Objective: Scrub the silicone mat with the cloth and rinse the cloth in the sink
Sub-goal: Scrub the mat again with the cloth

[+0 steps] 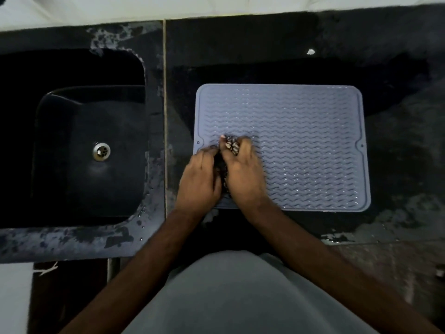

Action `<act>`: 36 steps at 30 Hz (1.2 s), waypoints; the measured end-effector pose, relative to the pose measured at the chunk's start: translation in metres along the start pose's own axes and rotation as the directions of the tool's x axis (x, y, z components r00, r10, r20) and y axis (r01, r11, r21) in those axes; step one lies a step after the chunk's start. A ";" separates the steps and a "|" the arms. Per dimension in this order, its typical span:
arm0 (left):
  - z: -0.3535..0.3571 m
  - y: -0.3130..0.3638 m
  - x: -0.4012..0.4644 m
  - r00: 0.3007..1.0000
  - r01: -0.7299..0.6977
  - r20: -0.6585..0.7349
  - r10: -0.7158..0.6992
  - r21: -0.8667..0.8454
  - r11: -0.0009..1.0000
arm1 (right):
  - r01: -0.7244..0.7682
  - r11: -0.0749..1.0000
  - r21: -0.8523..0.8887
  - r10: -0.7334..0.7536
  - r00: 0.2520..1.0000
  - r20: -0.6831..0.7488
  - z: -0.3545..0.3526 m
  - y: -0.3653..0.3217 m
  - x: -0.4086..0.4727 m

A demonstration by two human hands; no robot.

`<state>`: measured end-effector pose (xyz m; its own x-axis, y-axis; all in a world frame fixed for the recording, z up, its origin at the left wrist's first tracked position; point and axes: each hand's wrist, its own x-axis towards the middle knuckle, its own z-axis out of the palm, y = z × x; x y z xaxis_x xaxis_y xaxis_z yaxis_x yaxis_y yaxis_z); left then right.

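Mat [301, 145]: grey, ridged, flat on dark counter [397, 165], right of sink [91, 150].
Cloth [231, 145]: dark, patterned, bunched on mat's near-left part, between both hands.
Left hand [201, 179]: fingers curled onto cloth.
Right hand [243, 172]: fingers curled, gripping cloth.

A dark, speckled worktop [397, 165] fills most of the view, its surface wet and blotchy in patches. A small white fleck [310, 52] lies on it toward the back. A pale wall [216, 6] runs along its far edge. A thin seam [165, 92] divides the worktop into two sections.
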<state>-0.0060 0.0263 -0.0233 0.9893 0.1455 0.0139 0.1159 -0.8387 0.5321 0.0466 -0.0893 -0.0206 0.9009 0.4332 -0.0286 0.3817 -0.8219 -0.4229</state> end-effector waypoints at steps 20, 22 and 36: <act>0.019 0.007 -0.002 0.997 0.075 -0.048 -0.061 0.377 0.923 | -0.043 0.989 -0.143 0.029 0.995 -0.097 -0.040 0.099 -0.024; 0.020 0.007 -0.002 0.995 0.099 -0.049 -0.087 0.396 0.913 | -0.062 0.989 -0.135 0.048 0.993 -0.111 -0.044 0.111 -0.027; 0.063 0.142 0.031 1.000 -0.012 0.000 0.012 -0.095 0.995 | -0.084 0.993 0.086 0.091 0.993 -0.078 -0.057 0.129 -0.027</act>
<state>0.0464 -0.1214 -0.0005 0.9906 0.1351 0.0206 0.0946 -0.7868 0.6099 0.0831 -0.2281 -0.0223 0.9453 0.3262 0.0038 0.2851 -0.8206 -0.4953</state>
